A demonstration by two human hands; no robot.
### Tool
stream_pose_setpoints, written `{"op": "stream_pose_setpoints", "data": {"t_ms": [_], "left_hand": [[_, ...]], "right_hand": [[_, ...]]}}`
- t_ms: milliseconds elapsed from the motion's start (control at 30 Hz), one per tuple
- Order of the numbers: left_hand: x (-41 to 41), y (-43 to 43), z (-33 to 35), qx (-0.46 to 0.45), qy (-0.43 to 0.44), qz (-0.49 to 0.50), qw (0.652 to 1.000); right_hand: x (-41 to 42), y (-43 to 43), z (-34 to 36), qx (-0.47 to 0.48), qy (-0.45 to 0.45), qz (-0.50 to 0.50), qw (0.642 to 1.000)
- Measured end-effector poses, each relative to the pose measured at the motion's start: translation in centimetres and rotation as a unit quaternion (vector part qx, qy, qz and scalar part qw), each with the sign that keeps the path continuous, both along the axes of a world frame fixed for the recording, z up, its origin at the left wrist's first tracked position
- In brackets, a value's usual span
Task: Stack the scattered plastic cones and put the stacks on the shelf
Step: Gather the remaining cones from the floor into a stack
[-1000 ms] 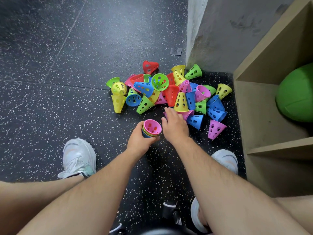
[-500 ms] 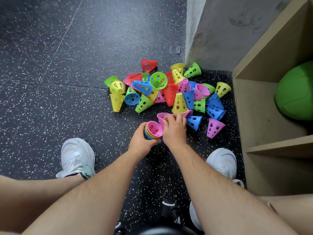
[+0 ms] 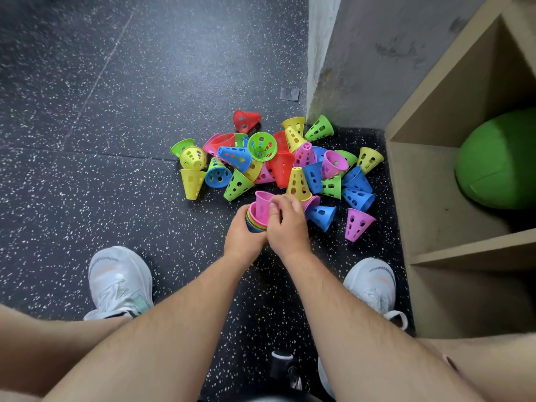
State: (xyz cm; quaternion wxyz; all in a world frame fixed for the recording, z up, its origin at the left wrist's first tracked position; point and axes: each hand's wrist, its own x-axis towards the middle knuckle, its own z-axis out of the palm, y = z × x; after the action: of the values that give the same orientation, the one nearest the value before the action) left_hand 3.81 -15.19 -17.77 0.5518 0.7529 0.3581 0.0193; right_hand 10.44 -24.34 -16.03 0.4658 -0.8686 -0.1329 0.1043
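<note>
A pile of several perforated plastic cones (image 3: pixel 278 163) in red, yellow, green, blue and pink lies scattered on the dark speckled floor. My left hand (image 3: pixel 242 237) grips a small stack of nested cones (image 3: pixel 253 223), mouth up, with coloured rims showing. My right hand (image 3: pixel 287 224) pinches a pink cone (image 3: pixel 263 206) that sits partly inside the top of the stack. A wooden shelf (image 3: pixel 429 216) stands on the right, its lower compartment open toward me.
A large green ball (image 3: pixel 499 161) sits in the shelf's upper compartment. A grey concrete wall corner (image 3: pixel 319 68) rises behind the pile. My white shoes (image 3: pixel 119 282) are planted on either side of my arms. A loose pink cone (image 3: pixel 358 223) lies near the shelf.
My right hand picked a pink cone from the pile's near edge and brought it left onto the stack in my left hand, which stayed about where it was.
</note>
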Motion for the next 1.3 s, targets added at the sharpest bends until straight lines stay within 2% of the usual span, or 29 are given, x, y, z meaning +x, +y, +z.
{"op": "stream_pose_setpoints", "data": {"t_ms": [200,333,467,567,667,867,1000,1167,1300], "left_hand": [[1.7,0.0,0.2,0.019,0.002,0.016,1.0],[2.6,-0.3,-0.1,0.012,0.002,0.002,1.0],[3.3,-0.9,-1.0,0.01,0.007,0.002,1.0],[3.8,-1.2,-1.5,0.011,0.015,0.0,1.0],[4.3,-1.2,-1.7,0.012,0.023,0.004,1.0],[5.0,-0.6,-1.9,0.012,0.042,0.018,0.999],[5.2,-0.4,-2.1,0.006,0.057,0.016,0.998],[5.2,-0.1,-1.5,0.0,0.066,0.005,0.998],[5.1,0.5,-0.8,-0.021,0.043,-0.013,0.999]], "right_hand": [[-0.2,-0.3,-0.3,-0.027,0.036,0.029,0.999],[1.6,-0.1,0.0,-0.072,0.002,-0.037,0.997],[4.3,-0.2,-0.5,-0.177,-0.026,-0.108,0.978],[5.6,-0.2,-1.1,-0.258,-0.003,-0.104,0.961],[6.4,0.2,-1.7,-0.298,0.012,-0.086,0.951],[8.4,0.9,-2.4,-0.302,0.038,-0.092,0.948],[8.7,0.1,-2.6,-0.236,0.023,-0.109,0.965],[8.9,-1.2,-1.5,-0.106,0.016,-0.119,0.987],[9.0,-1.8,1.0,-0.109,0.024,-0.071,0.991]]}}
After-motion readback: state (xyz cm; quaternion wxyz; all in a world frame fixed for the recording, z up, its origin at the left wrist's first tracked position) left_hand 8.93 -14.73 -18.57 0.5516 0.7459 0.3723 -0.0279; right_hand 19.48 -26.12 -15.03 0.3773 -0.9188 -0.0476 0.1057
